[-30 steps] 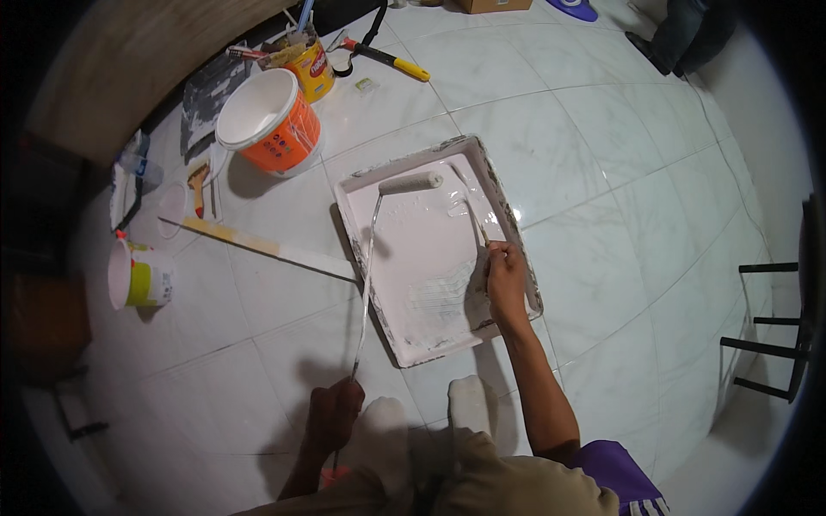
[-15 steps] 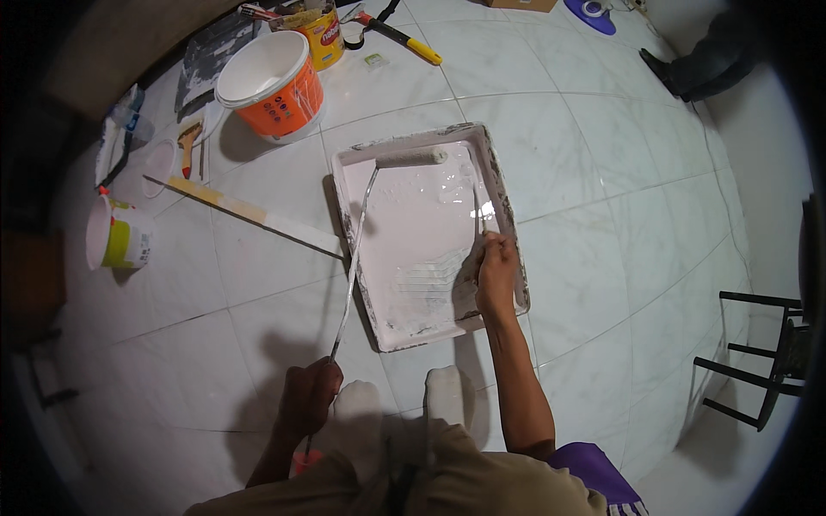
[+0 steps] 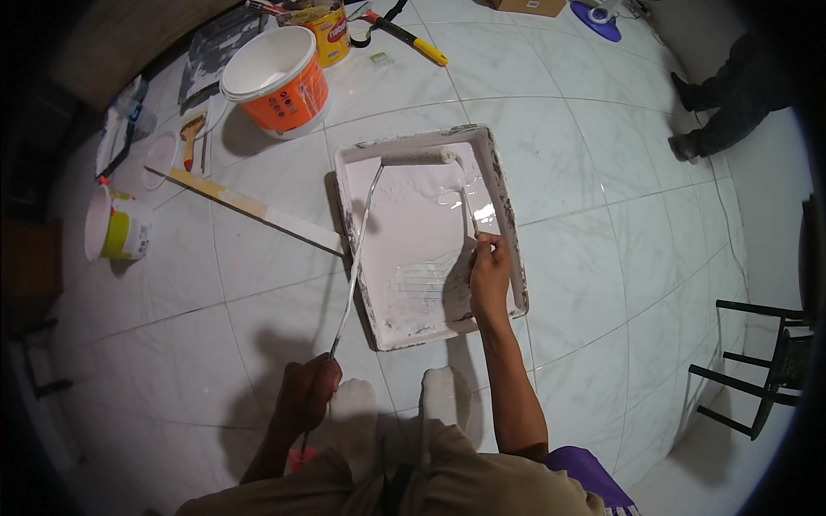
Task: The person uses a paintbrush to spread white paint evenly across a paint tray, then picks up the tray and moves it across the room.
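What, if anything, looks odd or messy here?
The paint tray has dark, rough smears along its pale rim, so it looks grubby. A long stick lies askew to the floor tiles, one end by the tray's left edge.

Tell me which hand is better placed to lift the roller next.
Left, I'd judge: the left hand grips the rod that runs to the roller, while the right hand is occupied with a thin stick.
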